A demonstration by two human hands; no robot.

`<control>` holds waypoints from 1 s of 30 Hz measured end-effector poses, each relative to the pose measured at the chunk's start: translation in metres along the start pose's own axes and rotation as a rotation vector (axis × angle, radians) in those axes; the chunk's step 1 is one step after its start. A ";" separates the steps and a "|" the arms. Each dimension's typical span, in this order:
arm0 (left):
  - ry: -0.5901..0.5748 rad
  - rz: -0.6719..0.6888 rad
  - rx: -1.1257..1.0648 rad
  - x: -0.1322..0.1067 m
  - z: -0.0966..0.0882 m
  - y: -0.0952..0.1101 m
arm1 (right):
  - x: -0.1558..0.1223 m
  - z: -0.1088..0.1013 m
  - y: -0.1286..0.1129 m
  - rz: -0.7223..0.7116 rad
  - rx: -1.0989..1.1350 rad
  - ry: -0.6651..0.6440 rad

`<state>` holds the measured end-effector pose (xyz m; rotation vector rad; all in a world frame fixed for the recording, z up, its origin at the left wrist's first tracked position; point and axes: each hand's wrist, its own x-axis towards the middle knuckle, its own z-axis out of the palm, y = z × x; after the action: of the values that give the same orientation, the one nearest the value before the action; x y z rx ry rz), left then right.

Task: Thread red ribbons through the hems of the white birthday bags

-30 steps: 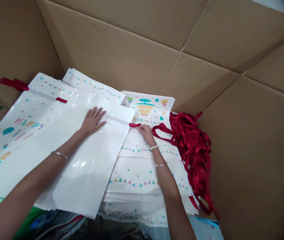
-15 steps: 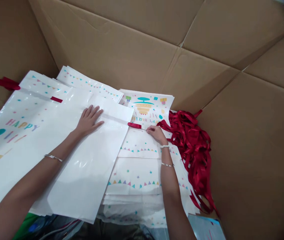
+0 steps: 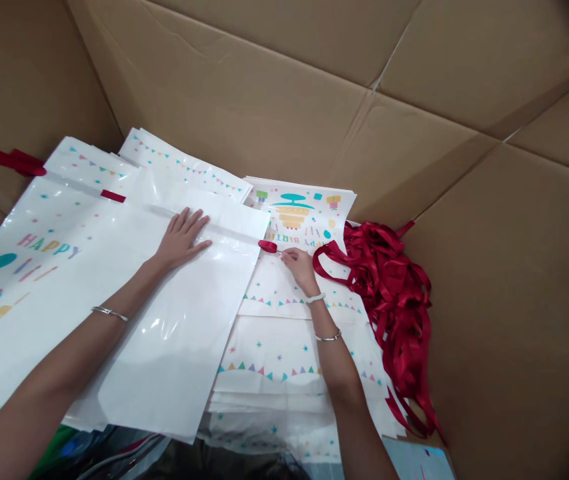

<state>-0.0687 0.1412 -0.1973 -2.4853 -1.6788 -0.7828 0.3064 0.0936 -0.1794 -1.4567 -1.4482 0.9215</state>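
My left hand (image 3: 180, 238) lies flat, fingers spread, on the top of a white glossy gift bag (image 3: 184, 313) that rests on a stack of similar bags. My right hand (image 3: 298, 263) is closed in a pinch just right of a short red ribbon end (image 3: 267, 246) that sticks out of the bag's top edge; a thin tool or thread seems to run between fingers and ribbon, too small to name. Under my right hand lies a stack of bags printed with coloured bunting (image 3: 284, 347).
A heap of loose red ribbons (image 3: 389, 293) lies right of the stack. A bag printed "HAPPY" (image 3: 29, 260) is at the left, a cake-printed bag (image 3: 304, 213) behind. Another red ribbon end (image 3: 11, 160) shows far left. Flattened brown cardboard (image 3: 489, 267) surrounds everything.
My right hand drew away to the right from the red ribbon end, then came back close to it. My left hand stayed flat on the bag.
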 end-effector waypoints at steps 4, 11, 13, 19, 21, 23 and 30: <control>-0.010 0.002 -0.005 0.001 -0.003 0.003 | -0.007 -0.010 0.000 0.176 0.181 -0.032; -0.021 -0.026 -0.008 0.000 -0.008 0.008 | -0.018 -0.007 -0.016 0.254 0.330 -0.090; -0.017 -0.025 -0.013 0.000 -0.007 0.008 | -0.020 -0.008 -0.019 0.265 0.364 -0.136; -0.027 -0.020 -0.019 0.001 -0.005 0.006 | -0.028 -0.001 -0.027 0.239 0.413 -0.349; -0.019 -0.012 -0.022 0.001 -0.004 0.005 | -0.029 0.010 -0.030 0.208 0.439 -0.462; -0.015 -0.009 -0.025 0.001 -0.003 0.004 | -0.028 0.021 -0.031 0.170 0.456 -0.526; -0.013 0.012 -0.020 0.001 0.001 -0.002 | -0.022 0.036 -0.019 0.174 0.434 -0.315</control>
<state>-0.0696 0.1428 -0.1988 -2.5169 -1.6661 -0.7878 0.2651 0.0731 -0.1761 -1.1580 -1.2437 1.5237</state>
